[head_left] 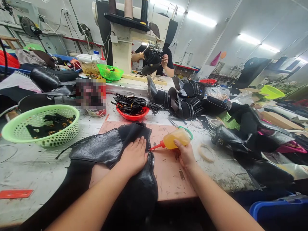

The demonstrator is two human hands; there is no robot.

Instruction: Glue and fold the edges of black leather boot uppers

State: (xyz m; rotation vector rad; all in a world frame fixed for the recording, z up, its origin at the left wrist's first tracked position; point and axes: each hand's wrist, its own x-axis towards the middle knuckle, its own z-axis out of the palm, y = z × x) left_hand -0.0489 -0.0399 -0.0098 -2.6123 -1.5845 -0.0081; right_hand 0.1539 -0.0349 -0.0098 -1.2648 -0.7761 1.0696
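Carefully: your right hand (186,156) grips the yellow bottle (177,139), red nozzle (157,146) at the edge of the black piece (101,148) lying on the surface (216,168) beneath your flat left hand (134,155); squeezing too hard could stain it.

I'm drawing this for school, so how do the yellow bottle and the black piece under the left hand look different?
The bottle looks yellow and see-through, with a pointed red nozzle; the black piece is dark and partly shiny. The bottle is tipped sideways in the right hand; the black piece is spread out under the left hand. The bottle is smaller than the black piece. Both have a hand on them.
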